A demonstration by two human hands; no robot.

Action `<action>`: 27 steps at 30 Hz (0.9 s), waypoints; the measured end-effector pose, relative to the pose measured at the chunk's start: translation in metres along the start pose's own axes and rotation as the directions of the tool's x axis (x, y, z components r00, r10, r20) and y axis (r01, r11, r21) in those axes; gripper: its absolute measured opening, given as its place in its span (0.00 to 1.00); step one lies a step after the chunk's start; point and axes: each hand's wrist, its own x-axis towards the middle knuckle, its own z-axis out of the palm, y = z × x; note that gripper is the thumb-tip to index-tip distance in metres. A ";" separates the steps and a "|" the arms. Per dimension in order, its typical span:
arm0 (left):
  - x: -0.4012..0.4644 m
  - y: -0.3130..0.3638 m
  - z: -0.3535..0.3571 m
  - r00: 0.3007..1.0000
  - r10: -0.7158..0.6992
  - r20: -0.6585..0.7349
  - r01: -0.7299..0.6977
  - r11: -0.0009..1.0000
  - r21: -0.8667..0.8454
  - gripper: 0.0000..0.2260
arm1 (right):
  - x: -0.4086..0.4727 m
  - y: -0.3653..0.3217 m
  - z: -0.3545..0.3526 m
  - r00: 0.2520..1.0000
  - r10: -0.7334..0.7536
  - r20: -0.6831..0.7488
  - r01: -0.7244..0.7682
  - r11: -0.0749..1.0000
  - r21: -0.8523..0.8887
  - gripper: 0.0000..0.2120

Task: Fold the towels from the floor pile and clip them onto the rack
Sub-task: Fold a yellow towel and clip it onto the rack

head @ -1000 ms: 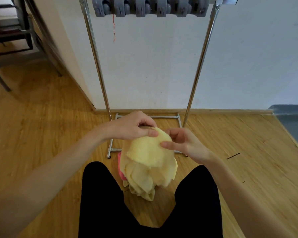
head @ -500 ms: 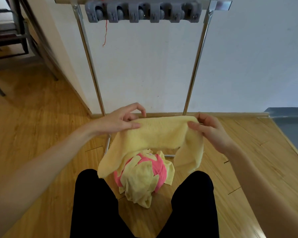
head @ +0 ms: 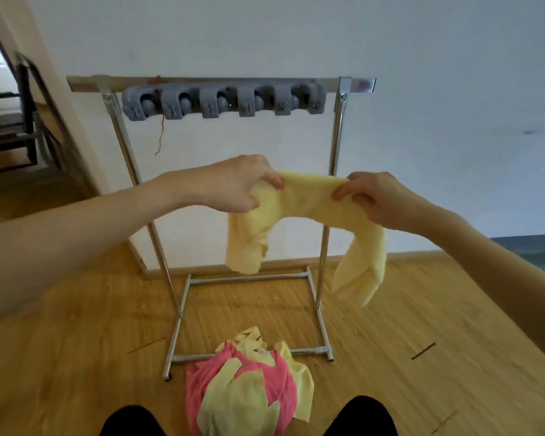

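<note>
Left hand (head: 243,184) and right hand (head: 370,196) both pinching the pale yellow terry towel (head: 309,199), ends drooping, before the chrome clip rack (head: 224,84).

Soft, even daylight, faint shadows, slight overall softness, and wide-angle bending toward the edges

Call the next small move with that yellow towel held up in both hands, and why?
Probably draw the hands apart to pull the top edge taut. The left hand and right hand grip the yellow towel close together, so it is bunched and both ends droop unevenly. It is not folded, and the rack's grey clips hold nothing.
</note>
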 end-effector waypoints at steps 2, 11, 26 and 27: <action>0.021 0.001 -0.015 0.990 0.007 -0.141 0.002 0.998 0.067 0.23 | 0.020 0.012 -0.020 0.991 -0.011 -0.133 0.001 0.998 -0.070 0.20; 0.103 -0.002 -0.062 0.864 0.097 -0.493 0.119 0.914 0.389 0.11 | 0.101 0.051 -0.076 0.896 0.045 -0.442 -0.220 0.908 -0.355 0.16; 0.191 0.022 -0.016 0.696 -0.032 -0.717 0.394 0.852 0.346 0.32 | 0.122 0.089 -0.033 0.844 0.085 -0.530 -0.279 0.913 -0.298 0.17; 0.195 0.024 -0.010 0.681 -0.043 -0.731 0.407 0.852 0.328 0.34 | 0.124 0.088 -0.028 0.834 0.090 -0.544 -0.275 0.923 -0.270 0.17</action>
